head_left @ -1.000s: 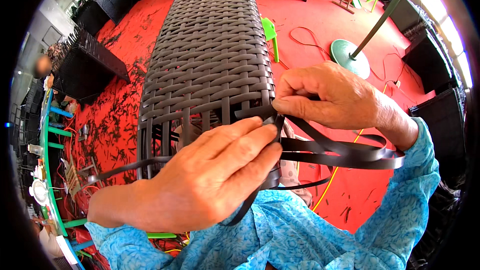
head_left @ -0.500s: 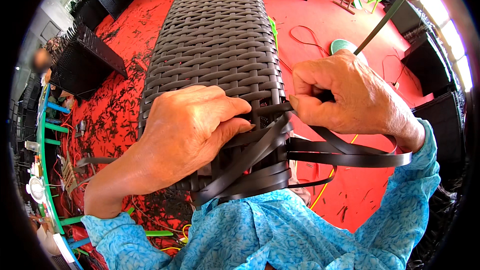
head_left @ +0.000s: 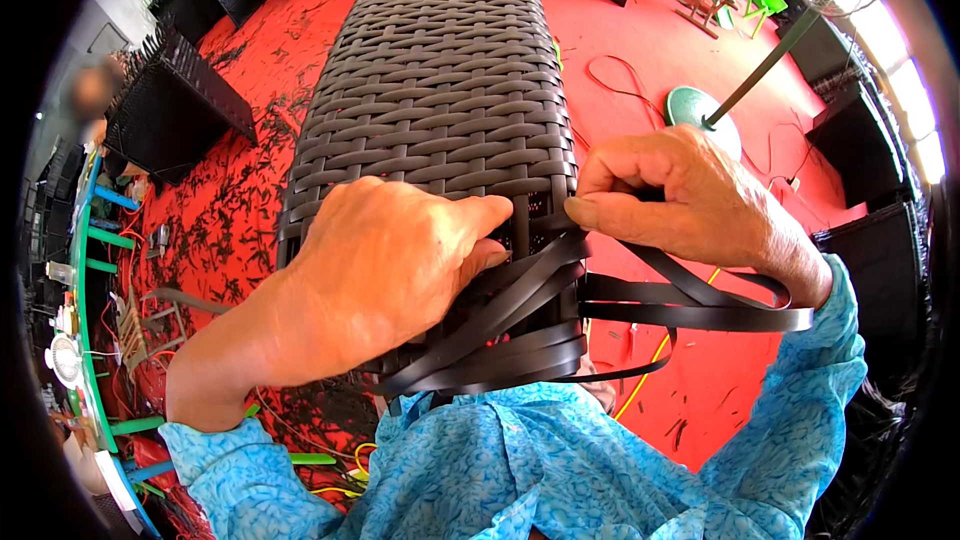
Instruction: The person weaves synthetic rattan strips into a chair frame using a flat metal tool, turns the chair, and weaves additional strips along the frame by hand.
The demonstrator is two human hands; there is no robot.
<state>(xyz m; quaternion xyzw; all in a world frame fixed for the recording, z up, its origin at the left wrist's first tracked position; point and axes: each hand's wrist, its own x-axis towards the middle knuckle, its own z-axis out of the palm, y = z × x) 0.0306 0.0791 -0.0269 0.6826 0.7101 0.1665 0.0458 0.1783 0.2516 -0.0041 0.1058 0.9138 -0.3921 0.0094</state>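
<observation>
A long dark brown woven wicker panel (head_left: 430,90) stretches away from my body, its near end unfinished, with open gaps and loose strips. My left hand (head_left: 390,265) rests over the near left of the weave, thumb and forefinger closed round a dark flat plastic strip (head_left: 545,230) at the edge of the woven part. At the panel's right edge, my right hand (head_left: 680,185) pinches the same strip between thumb and curled fingers. Several loose strips (head_left: 510,305) cross below my hands, and some loop out (head_left: 700,318) to the right. My left fingertips partly hide the strip.
Dark woven furniture pieces (head_left: 175,105) stand at the left and along the right side. A fan stand with a round green base (head_left: 700,110) is at the right. Strip scraps litter the red floor (head_left: 250,70). Green chairs (head_left: 765,0) and a small wooden table (head_left: 708,0) stand far right.
My right hand has come down and slightly left, its fingertips now closer to the weave's edge. My left hand has barely shifted. The view has turned a little.
</observation>
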